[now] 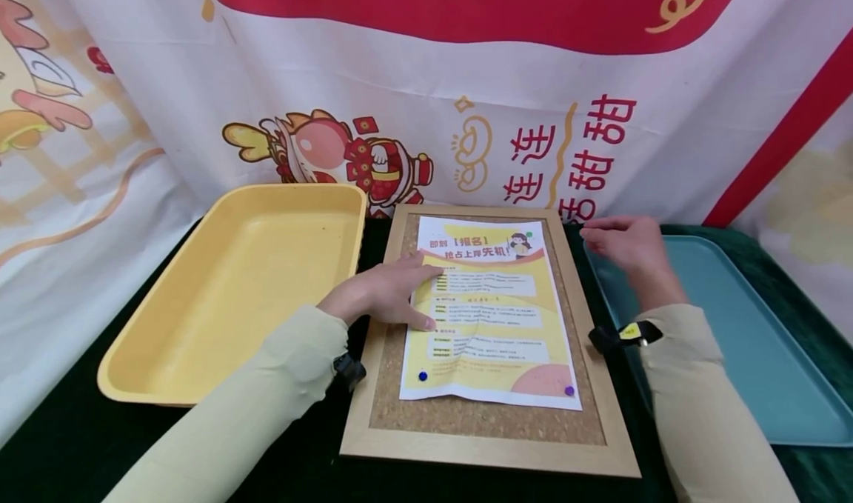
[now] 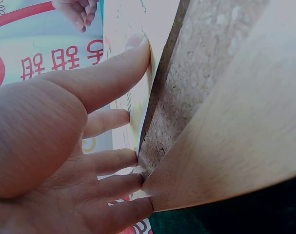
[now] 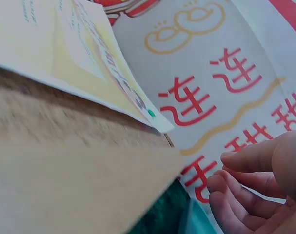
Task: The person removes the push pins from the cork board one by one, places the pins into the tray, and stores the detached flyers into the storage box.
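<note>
Wood-framed cork board (image 1: 486,423) between two trays, a sheet of paper under the left hand (image 1: 389,290).

A yellow rectangular tray (image 1: 266,266) lies left and a blue-green one (image 1: 733,340) right, on dark green cloth (image 1: 300,481) before a white printed backdrop (image 1: 300,66); the left sleeve (image 1: 260,384) covers the yellow tray's near right corner. The yellow-and-white printed sheet (image 1: 493,370) lies on the cork, its left edge beneath the left hand's spread fingers; the right hand (image 1: 629,247), loosely bent, nothing visible in it, is beyond the frame's right side.
</note>
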`<state>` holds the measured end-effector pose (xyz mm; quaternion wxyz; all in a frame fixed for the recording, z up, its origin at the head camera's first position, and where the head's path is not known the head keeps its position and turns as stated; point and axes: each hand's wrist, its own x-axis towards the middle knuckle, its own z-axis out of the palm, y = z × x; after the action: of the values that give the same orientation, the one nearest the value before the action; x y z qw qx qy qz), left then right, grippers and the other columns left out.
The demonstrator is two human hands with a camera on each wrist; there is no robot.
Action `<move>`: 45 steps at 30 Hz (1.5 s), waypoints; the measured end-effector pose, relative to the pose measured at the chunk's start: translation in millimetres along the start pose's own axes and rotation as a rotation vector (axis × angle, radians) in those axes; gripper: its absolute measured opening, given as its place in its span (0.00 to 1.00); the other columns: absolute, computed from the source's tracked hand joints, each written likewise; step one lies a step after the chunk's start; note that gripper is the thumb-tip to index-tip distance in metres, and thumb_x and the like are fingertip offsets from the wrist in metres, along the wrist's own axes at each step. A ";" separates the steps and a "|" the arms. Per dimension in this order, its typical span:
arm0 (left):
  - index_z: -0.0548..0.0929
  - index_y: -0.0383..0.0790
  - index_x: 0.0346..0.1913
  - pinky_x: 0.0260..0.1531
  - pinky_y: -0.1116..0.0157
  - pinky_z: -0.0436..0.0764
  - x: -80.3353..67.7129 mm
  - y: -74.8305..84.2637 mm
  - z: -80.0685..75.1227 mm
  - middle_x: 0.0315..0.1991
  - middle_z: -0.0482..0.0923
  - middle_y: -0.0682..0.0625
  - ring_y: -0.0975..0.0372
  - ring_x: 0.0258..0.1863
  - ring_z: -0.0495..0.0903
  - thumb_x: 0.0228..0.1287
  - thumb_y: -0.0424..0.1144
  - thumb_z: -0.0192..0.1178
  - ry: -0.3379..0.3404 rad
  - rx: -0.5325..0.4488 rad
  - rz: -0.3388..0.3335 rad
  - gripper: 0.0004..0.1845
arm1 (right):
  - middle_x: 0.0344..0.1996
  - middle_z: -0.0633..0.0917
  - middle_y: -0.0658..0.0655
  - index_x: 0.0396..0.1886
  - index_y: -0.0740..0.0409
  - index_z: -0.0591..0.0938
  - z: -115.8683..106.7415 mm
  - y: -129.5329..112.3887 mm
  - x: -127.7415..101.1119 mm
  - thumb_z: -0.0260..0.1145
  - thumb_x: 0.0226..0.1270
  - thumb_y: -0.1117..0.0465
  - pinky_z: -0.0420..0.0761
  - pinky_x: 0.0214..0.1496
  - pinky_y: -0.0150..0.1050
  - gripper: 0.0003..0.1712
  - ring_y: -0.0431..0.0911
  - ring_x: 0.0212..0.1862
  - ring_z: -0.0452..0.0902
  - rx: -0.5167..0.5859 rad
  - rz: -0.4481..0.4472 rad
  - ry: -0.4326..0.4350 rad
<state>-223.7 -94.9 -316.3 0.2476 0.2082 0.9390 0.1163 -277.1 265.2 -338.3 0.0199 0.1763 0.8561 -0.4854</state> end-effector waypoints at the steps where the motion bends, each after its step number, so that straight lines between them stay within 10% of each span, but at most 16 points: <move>1: 0.57 0.51 0.86 0.87 0.46 0.46 -0.3 0.1 0.1 0.89 0.39 0.45 0.49 0.89 0.39 0.70 0.56 0.70 0.002 -0.002 -0.001 0.48 | 0.71 0.78 0.65 0.72 0.56 0.81 2.5 -1.2 -0.9 0.66 0.80 0.49 0.79 0.72 0.53 0.28 0.55 0.61 0.79 0.000 -0.010 -0.002; 28: 0.57 0.52 0.86 0.87 0.46 0.45 0.1 0.3 0.8 0.89 0.39 0.45 0.48 0.89 0.37 0.70 0.56 0.70 0.004 -0.003 -0.002 0.49 | 0.65 0.84 0.65 0.69 0.58 0.82 42.0 -19.6 -19.7 0.68 0.78 0.60 0.76 0.74 0.56 0.23 0.58 0.69 0.76 -0.096 -0.142 -0.166; 45: 0.58 0.50 0.86 0.86 0.45 0.47 1.3 -1.5 0.0 0.89 0.41 0.44 0.49 0.89 0.40 0.70 0.56 0.70 0.002 -0.016 0.011 0.49 | 0.66 0.81 0.64 0.63 0.55 0.87 47.5 -29.9 -8.1 0.72 0.74 0.56 0.77 0.65 0.53 0.21 0.57 0.64 0.72 -0.209 -0.102 -0.126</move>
<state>-225.2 -95.7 -317.3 0.2477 0.2113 0.9372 0.1254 -285.6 209.1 -337.1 0.0671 0.0988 0.9070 -0.4039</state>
